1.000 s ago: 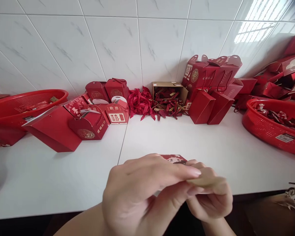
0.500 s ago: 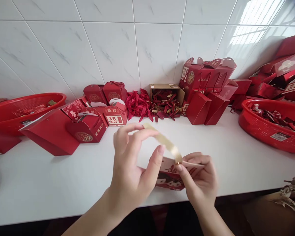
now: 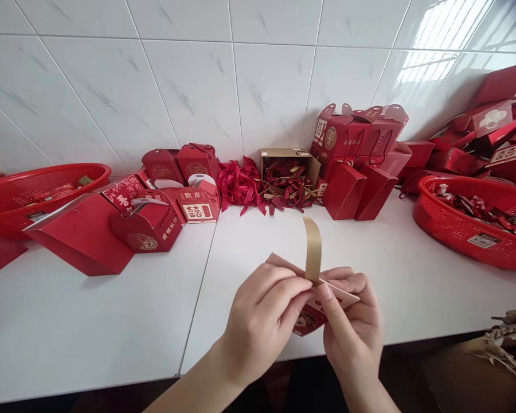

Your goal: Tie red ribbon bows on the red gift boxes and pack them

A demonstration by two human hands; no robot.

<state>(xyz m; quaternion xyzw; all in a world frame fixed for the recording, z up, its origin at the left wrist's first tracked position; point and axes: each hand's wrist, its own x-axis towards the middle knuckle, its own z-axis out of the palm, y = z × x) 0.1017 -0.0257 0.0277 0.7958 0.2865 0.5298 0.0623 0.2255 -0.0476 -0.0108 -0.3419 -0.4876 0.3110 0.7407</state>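
A small red gift box (image 3: 306,322) with a printed picture is between my hands above the table's front edge. A gold strap (image 3: 313,249) stands up from the box's pale top edges, its upper end free and slightly curled. My right hand (image 3: 353,312) grips the top edge on the right, thumb in front and fingers behind. My left hand (image 3: 269,312) is closed at the top edge beside the strap's base, fingertips pinched together. Those fingers hide much of the box and the strap's lower end.
Folded red gift boxes (image 3: 148,229) stand at left, others (image 3: 356,137) at the back right. A heap of red ribbon (image 3: 239,182) lies beside a carton (image 3: 313,167) of straps. Red plastic baskets (image 3: 456,229) (image 3: 75,172) flank the white table (image 3: 124,332).
My left hand has let go of the strap's free end and come down to the box's top edge. The strap, earlier slanting left, now stands upright. My right hand keeps its hold.
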